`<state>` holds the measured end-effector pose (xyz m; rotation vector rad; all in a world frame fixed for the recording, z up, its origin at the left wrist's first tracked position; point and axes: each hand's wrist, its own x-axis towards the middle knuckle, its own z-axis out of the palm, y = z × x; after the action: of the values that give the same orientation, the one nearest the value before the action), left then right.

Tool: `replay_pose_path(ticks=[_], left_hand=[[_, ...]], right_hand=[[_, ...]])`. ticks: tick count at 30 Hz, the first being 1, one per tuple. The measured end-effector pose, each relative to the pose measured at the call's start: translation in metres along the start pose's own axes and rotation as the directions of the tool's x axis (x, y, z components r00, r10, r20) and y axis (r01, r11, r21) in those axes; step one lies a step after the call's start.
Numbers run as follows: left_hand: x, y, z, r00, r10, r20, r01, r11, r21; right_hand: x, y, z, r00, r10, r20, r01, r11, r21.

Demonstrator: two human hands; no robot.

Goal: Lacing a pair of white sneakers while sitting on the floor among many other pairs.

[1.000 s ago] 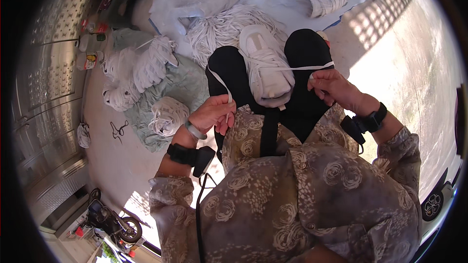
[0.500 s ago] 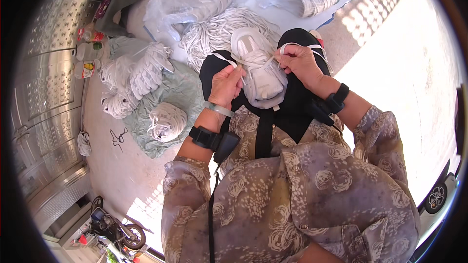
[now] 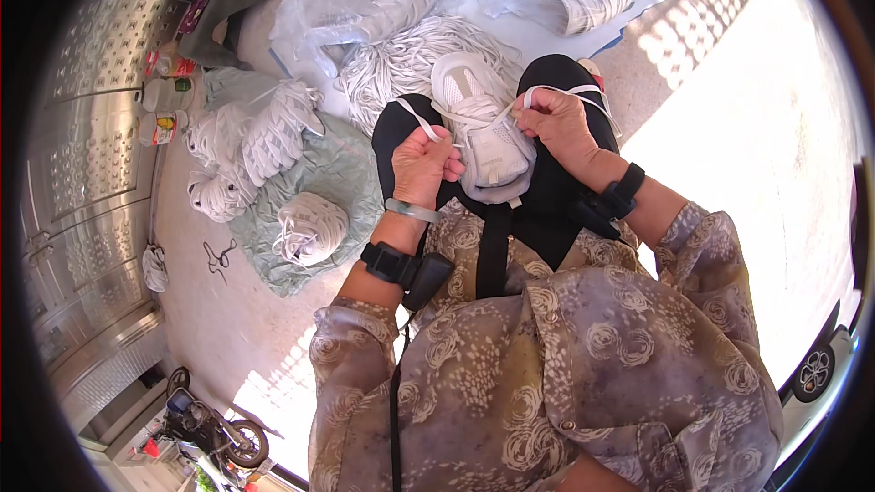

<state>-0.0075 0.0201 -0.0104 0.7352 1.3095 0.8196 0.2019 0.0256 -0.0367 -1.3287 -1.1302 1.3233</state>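
Observation:
A white sneaker (image 3: 492, 164) rests between my knees, its toe pointing away from me. White shoelaces (image 3: 478, 114) cross over its upper and run out to both sides. On the left, my left hand (image 3: 427, 164) pinches a lace end, and a length of that lace lies over my left knee. At the right edge of the shoe, my right hand (image 3: 558, 128) is closed on the other part of the lace. A loop of it trails across my right knee. The fingertips of both hands are close to the shoe's sides.
A large heap of white laces (image 3: 428, 64) lies just beyond my knees. Stacked white shoe parts (image 3: 401, 0) in clear plastic lie farther off. To the left, more white shoes (image 3: 260, 137) and a single shoe (image 3: 310, 228) sit on a green sheet (image 3: 351, 159). A motorcycle (image 3: 214, 424) stands at lower left.
My left hand has shifted slightly right and turned, its fingers nearer the shoe. My right hand has moved slightly, still holding its lace. The shoe stays between my knees.

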Motion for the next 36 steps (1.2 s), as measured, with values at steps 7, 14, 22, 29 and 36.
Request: replay_pose_path(ticks=[7, 14, 22, 29, 36], left_hand=[[0.001, -0.005, -0.004, 0.998, 0.041, 0.039, -0.045, 0.994, 0.103], [0.000, -0.006, -0.004, 0.999, 0.003, 0.044, -0.012, 0.977, 0.214], [0.000, -0.006, 0.001, 0.998, 0.052, -0.021, -0.046, 0.975, 0.220], [0.001, -0.007, 0.005, 0.991, 0.131, -0.022, -0.114, 0.923, 0.368], [0.002, -0.008, 0.005, 0.989, 0.131, -0.062, -0.101, 0.929, 0.355]], right_hand=[[0.001, 0.001, 0.000, 0.999, -0.026, 0.021, 0.029, 0.991, -0.130], [0.000, 0.000, 0.003, 0.999, -0.052, -0.007, 0.051, 0.991, -0.127], [-0.007, -0.009, 0.000, 0.976, -0.208, 0.065, 0.216, 0.883, -0.416], [-0.007, -0.014, 0.001, 0.910, -0.357, 0.210, 0.404, 0.656, -0.638], [0.002, -0.016, 0.003, 0.900, -0.359, 0.246, 0.430, 0.650, -0.626]])
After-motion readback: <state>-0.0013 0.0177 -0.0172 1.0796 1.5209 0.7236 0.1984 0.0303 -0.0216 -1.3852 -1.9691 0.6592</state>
